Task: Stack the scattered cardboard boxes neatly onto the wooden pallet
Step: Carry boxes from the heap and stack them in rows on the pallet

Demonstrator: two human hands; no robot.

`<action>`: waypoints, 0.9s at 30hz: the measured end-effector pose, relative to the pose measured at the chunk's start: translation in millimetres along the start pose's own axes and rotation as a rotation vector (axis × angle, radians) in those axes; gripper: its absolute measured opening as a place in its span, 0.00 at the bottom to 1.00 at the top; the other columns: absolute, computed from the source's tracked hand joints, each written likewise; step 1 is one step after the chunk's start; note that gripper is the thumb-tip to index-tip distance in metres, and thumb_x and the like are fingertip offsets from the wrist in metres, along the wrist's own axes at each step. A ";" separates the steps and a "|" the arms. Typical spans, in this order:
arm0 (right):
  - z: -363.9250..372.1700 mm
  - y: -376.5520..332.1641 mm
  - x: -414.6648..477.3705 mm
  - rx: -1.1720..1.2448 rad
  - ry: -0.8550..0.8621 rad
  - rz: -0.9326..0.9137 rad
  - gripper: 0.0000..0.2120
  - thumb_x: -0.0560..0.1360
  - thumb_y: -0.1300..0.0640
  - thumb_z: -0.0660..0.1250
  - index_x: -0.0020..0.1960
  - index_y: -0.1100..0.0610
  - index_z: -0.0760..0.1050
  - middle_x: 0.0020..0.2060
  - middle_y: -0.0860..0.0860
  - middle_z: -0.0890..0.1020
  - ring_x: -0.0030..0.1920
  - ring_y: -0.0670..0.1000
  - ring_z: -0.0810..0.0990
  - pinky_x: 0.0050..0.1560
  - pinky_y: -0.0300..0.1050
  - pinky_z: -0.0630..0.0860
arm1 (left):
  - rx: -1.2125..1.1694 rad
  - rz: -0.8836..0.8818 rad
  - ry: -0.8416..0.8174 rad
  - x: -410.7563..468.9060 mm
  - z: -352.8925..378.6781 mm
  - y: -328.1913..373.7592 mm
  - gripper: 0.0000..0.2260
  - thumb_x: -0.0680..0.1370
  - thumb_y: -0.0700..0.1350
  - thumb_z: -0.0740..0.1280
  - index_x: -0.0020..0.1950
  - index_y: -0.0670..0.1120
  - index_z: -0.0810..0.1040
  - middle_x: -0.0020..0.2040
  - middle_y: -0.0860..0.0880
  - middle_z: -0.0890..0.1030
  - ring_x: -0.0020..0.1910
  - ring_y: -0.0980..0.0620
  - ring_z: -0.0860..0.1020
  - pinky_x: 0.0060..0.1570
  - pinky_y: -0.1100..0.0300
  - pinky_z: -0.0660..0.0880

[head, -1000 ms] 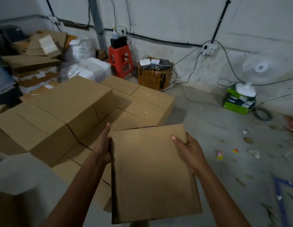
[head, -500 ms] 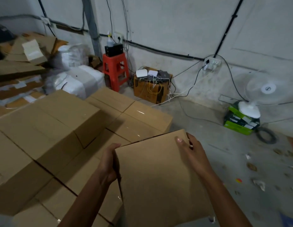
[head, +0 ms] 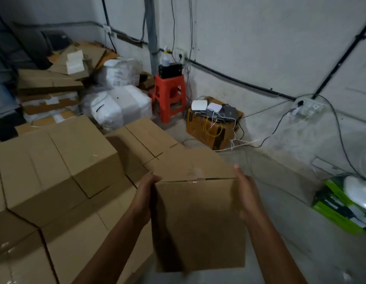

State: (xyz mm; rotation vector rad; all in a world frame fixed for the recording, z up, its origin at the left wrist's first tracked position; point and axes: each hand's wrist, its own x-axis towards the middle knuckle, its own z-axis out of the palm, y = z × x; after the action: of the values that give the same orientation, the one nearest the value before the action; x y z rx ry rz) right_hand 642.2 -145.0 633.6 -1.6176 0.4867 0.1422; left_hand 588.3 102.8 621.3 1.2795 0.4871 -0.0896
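Grey concrete floor [head: 280, 181] and a cable-hung wall [head: 260, 48] framed a storeroom corner where stacked boxes [head: 55, 171] filled the left of the head view, with a red stool [head: 170, 97] behind them. At the stack's near right corner a person held the carried box [head: 198, 222] in the air, partly over the lowest boxes and mostly over bare floor; whether it touched the stack could not be told. The left hand [head: 146, 193] gripped its left side, fingers curled to the upper corner. The right hand [head: 246, 193] gripped the right side, thumb laid up to the top edge and the other fingers hidden behind the cardboard. The wooden pallet was out of sight beneath the load. The box's taped flap face was turned up and away toward the wall, its broad plain face toward the camera. Its long axis appeared to run from the lower edge up to the taped seam, near upright and leaning slightly away, though the wide lens left that uncertain. Held by side pressure with no hand seen beneath, the box looked liable to slip. Set down from there it could overhang the corner or land askew, since the upper boxes sat skewed, and loose cables [head: 249, 142] on the floor looked a likely snag for feet
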 end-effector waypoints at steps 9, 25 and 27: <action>2.0 -55.6 127.3 -0.158 -0.111 -0.058 0.15 0.77 0.48 0.69 0.60 0.54 0.72 0.50 0.52 0.78 0.50 0.54 0.78 0.50 0.54 0.77 | -0.293 -0.100 0.285 47.7 81.4 9.2 0.16 0.78 0.47 0.65 0.59 0.39 0.80 0.45 0.43 0.82 0.45 0.46 0.79 0.42 0.55 0.72; 178.3 -90.5 313.4 -0.272 -0.427 0.099 0.33 0.72 0.37 0.71 0.72 0.50 0.72 0.64 0.54 0.79 0.59 0.57 0.79 0.60 0.60 0.78 | -0.263 0.026 0.464 245.2 15.0 60.9 0.21 0.73 0.50 0.68 0.65 0.48 0.77 0.59 0.45 0.82 0.58 0.45 0.79 0.54 0.52 0.74; 199.0 -98.0 339.9 -0.354 -0.524 0.258 0.46 0.63 0.27 0.73 0.75 0.44 0.68 0.72 0.54 0.74 0.67 0.62 0.75 0.65 0.72 0.70 | -0.271 0.042 0.440 267.2 3.6 61.8 0.29 0.69 0.51 0.68 0.70 0.50 0.74 0.62 0.46 0.82 0.61 0.45 0.80 0.60 0.50 0.74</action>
State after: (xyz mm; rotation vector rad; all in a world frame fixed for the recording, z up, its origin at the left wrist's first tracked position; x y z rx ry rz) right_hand 1025.0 -24.4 573.2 -1.7670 0.2662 0.8628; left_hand 849.1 171.8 571.3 1.0401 0.8194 0.2913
